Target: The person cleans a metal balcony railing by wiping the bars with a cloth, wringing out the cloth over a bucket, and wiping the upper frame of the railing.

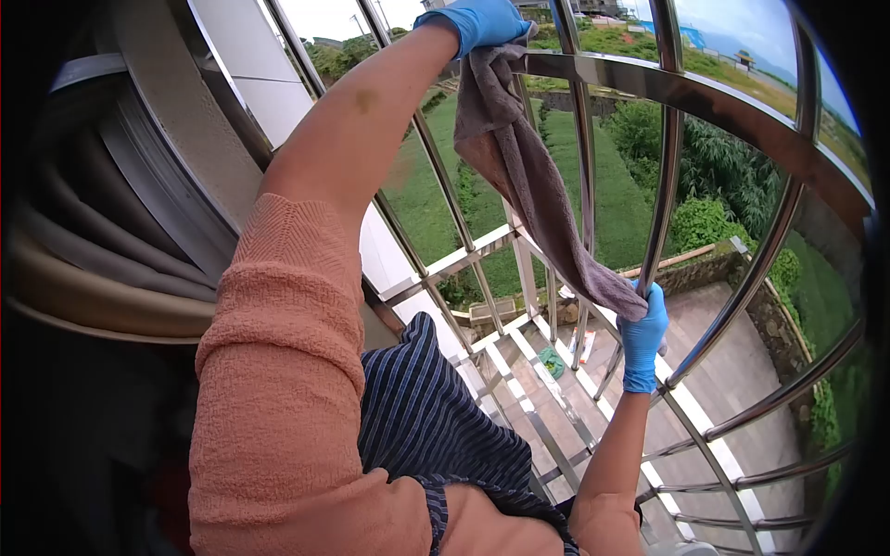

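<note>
A grey-brown cleaning cloth hangs stretched diagonally between my two hands, along the inside of a stainless steel window guard. At the top of the view, my left hand in a blue glove is closed on the cloth's upper end, beside the wide horizontal rail. My right hand, also in a blue glove, is lower down on the right. Its fingers are wrapped round the cloth's lower end, next to a vertical bar. Part of the left hand's fingers is hidden behind the cloth and rail.
Metal slats form the guard's floor, with a green bundle seen at them. Through the bars show a paved terrace below and green field rows. A window frame and a thick rolled hose are at left. A striped apron hangs in front.
</note>
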The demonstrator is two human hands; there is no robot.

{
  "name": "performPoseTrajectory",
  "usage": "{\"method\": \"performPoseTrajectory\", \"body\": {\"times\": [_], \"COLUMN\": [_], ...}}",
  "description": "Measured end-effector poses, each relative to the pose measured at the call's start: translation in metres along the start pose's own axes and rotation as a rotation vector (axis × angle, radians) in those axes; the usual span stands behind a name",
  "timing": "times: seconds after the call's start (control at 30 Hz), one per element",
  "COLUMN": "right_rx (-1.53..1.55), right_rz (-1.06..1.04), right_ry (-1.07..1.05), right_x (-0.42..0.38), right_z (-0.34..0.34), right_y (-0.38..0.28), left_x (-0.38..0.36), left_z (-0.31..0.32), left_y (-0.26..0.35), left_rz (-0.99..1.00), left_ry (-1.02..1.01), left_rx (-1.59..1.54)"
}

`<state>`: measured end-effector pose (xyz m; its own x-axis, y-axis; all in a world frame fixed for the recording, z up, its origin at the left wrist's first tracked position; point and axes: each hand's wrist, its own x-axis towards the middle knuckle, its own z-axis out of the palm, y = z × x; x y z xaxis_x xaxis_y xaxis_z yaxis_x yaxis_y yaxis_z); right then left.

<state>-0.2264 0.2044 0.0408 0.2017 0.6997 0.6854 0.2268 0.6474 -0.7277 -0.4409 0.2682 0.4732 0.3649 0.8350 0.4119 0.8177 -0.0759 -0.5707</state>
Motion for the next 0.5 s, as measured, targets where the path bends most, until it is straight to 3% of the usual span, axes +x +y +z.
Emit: {"method": "performPoseTrajectory", "body": {"times": [0.03,0.1,0.23,0.5], "right_rx": [-0.017,-0.016,-0.044,0.004], "right_rz": [-0.014,-0.023,0.045,-0.017], "right_ry": [-0.003,0.009,-0.008,-0.001], "right_x": [-0.001,0.000,0.000,0.002], "right_z": [0.000,-0.002,-0.004,-0.002], "right_y": [-0.002,-0.010,-0.009,-0.012], "left_x": [-0.009,-0.029,-0.038,-0.046], "left_z": [-0.005,0.029,0.060,0.095], "left_y": [0.008,0.023,0.051,0.056], "left_rz": [-0.025,-0.004,0.016,-0.049], "left_ry": [-0.201,-0.264,-0.263,-0.228], "left_rx": [-0.133,-0.191,-0.293,-0.409]}}
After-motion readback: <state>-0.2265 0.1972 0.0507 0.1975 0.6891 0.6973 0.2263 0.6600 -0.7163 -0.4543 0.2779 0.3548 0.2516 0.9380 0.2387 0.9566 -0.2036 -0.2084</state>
